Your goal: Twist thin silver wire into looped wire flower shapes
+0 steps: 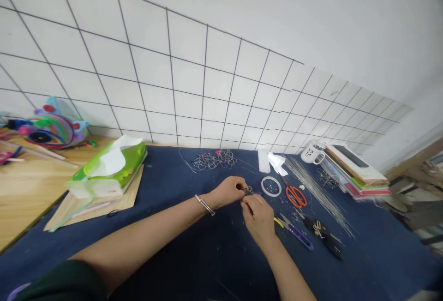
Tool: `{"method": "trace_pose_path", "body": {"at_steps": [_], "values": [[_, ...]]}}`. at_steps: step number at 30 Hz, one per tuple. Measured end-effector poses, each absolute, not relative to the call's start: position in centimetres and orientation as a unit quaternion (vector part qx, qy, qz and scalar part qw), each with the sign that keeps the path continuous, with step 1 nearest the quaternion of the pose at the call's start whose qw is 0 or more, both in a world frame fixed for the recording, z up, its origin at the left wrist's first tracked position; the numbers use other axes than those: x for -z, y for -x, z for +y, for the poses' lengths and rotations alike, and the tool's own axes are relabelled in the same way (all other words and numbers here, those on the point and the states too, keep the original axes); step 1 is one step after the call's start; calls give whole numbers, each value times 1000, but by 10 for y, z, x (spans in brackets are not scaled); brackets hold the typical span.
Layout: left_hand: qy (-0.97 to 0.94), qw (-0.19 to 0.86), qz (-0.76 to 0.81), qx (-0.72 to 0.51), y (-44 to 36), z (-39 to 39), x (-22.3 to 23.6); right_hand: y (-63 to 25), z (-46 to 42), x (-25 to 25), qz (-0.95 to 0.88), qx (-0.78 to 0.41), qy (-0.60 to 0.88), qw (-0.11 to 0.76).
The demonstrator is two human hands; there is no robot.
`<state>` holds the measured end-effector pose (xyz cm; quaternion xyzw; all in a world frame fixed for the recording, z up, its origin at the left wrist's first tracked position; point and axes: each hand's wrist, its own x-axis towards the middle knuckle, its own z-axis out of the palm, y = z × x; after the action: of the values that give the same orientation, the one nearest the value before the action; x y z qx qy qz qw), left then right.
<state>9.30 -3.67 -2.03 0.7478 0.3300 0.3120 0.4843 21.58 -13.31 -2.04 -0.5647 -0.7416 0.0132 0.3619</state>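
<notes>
My left hand (pixel 229 190), with a silver bangle on its wrist, pinches a small dark piece of bent wire (pixel 249 191) over the blue cloth. From the right, my right hand (pixel 259 215) meets it with fingers closed on the lower side of the same piece. Fingertips cover most of the wire, so its shape is unclear. Just beyond, a white ring-shaped dish (pixel 271 186) holds tiny bits. Orange-handled scissors (pixel 296 196), purple thread snips (pixel 300 237) and black-handled pliers (pixel 327 238) lie to the right of my hands.
Tangled thin wires (pixel 214 159) lie at the back of the blue cloth (pixel 166 176). A bundle of straight wires (pixel 316 195) stretches along the right, near a white mug (pixel 312 153) and stacked books (pixel 356 167). A green tissue pack (pixel 110 167) rests at left.
</notes>
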Motion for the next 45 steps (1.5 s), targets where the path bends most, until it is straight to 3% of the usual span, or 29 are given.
{"method": "trace_pose_path", "body": {"at_steps": [8, 14, 22, 31, 37, 45], "values": [[-794, 381, 341, -329, -91, -45, 17, -220, -128, 20, -700, 77, 601, 379], [-846, 281, 305, -336, -94, -51, 19, -222, -126, 22, -684, 35, 592, 426], [-858, 253, 287, -342, -96, -49, 30, -219, -126, 29, -660, -30, 593, 460], [-819, 339, 291, -361, -94, -51, 24, -229, -120, 35, -568, -211, 628, 489], [-808, 383, 265, -361, -96, -52, 23, -229, -122, 32, -595, -115, 640, 471], [-716, 571, 228, -332, -97, -43, 23, -223, -128, 27, -611, -39, 627, 482]]}}
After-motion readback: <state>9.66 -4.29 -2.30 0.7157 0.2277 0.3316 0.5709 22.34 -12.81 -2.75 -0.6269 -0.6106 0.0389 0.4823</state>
